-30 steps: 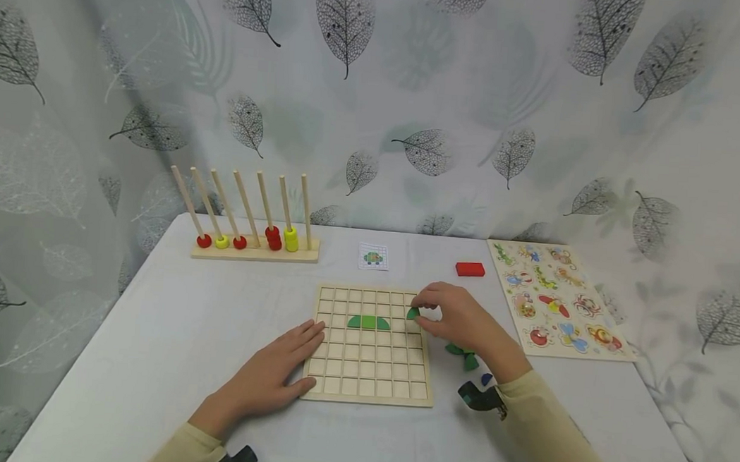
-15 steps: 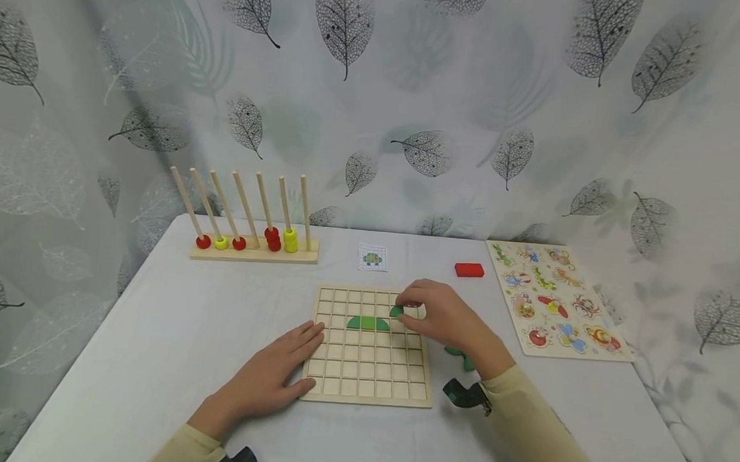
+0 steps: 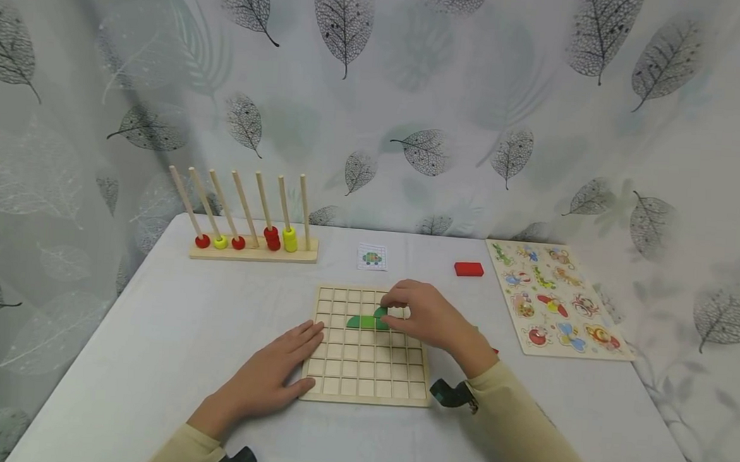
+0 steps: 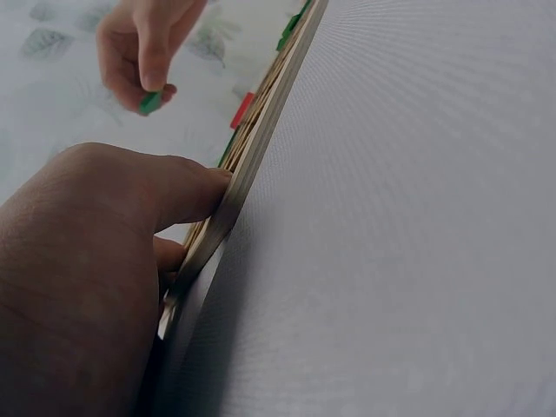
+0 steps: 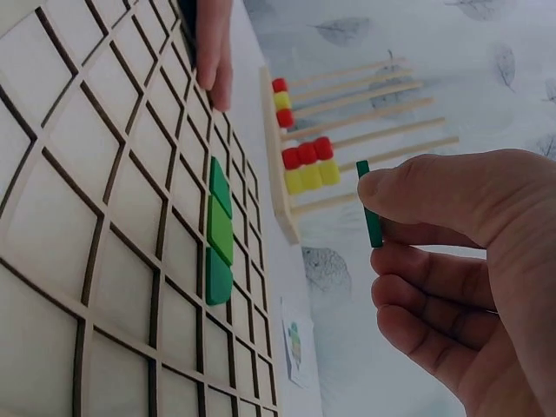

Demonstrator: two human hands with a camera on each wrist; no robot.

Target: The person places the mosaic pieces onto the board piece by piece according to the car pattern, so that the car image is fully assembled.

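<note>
A square wooden grid board (image 3: 368,369) lies on the white table in the head view. My left hand (image 3: 275,368) rests along its left edge, fingers extended and thumb at the lower corner. My right hand (image 3: 427,318) pinches a dark green quarter-round tile (image 5: 369,208) between thumb and fingers, held above the board. Below it, a row sits in the grid cells: a light green square tile (image 5: 220,230) between two dark green quarter-round tiles (image 5: 219,278). In the head view, the right hand partly covers the row's right end.
Behind the board lie a small pattern card (image 3: 372,257) and a red block (image 3: 469,269). A peg stand (image 3: 254,253) with red and yellow beads is at back left. An insect picture board (image 3: 556,306) lies at right. The right forearm hides most loose pieces beside the grid.
My right hand has moved left across the board with the green quarter-round tile, from its right side to over the green row. My left hand has stayed put.
</note>
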